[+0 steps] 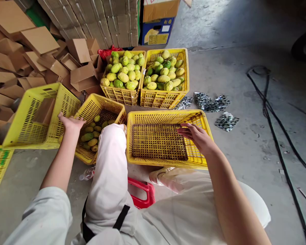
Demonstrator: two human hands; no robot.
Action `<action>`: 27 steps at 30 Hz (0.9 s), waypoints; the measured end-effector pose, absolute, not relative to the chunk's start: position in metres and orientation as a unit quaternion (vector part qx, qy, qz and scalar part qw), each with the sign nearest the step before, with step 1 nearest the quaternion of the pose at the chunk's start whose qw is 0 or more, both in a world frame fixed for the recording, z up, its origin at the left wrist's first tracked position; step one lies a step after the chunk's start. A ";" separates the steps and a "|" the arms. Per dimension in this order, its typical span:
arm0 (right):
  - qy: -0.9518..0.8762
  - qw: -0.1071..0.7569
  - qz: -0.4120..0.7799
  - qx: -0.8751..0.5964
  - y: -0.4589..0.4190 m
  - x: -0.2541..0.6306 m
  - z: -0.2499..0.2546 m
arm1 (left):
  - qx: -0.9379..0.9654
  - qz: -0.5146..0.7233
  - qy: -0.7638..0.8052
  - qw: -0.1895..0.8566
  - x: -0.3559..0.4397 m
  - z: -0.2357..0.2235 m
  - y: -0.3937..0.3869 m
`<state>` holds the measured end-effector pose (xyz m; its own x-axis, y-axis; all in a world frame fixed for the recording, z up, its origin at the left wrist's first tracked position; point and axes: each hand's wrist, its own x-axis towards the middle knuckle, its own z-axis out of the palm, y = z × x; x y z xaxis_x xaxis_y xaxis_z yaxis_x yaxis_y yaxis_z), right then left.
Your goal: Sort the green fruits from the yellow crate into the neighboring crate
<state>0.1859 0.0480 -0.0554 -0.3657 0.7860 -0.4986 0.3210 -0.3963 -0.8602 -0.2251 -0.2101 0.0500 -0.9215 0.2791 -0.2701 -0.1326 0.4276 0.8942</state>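
My left hand [71,123], fingers spread, is beside a tilted yellow-green plastic crate [28,117]; whether it touches the crate I cannot tell. Below that hand, a yellow crate [118,107] holds several yellow-green oval fruits [90,136] and is partly hidden by my knee. My right hand [195,135] has its fingers stretched out over the right end of a wide yellow crate [165,115], whose dark-spotted bottom is bare. Nothing shows in either hand.
Two yellow crates, left [124,94] and right [164,98], stand heaped with fruits behind. Cardboard boxes [39,39] pile up at left. Crumpled patterned wrapping [211,102] and black cables [269,112] lie at right. A red stool [146,200] is under me.
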 end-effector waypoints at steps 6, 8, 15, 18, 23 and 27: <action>-0.569 0.202 0.603 -0.521 0.050 0.201 -0.058 | -0.001 0.693 0.651 0.309 -0.198 0.075 -0.144; -0.587 0.209 0.588 -0.516 0.048 0.209 -0.052 | 0.054 0.678 0.636 0.364 -0.166 0.076 -0.134; -0.501 0.293 0.647 -0.495 -0.038 0.249 -0.009 | 0.174 0.681 0.522 0.482 -0.038 0.052 -0.188; -0.379 0.380 0.704 -0.465 -0.114 0.248 -0.013 | 0.184 0.637 0.517 0.540 -0.006 0.018 -0.218; -0.171 0.399 0.788 -0.436 -0.197 0.219 -0.051 | 0.097 0.583 0.525 0.613 0.020 -0.042 -0.223; -0.157 0.410 0.803 -0.403 -0.198 0.209 -0.061 | 0.079 0.562 0.523 0.636 0.028 -0.060 -0.217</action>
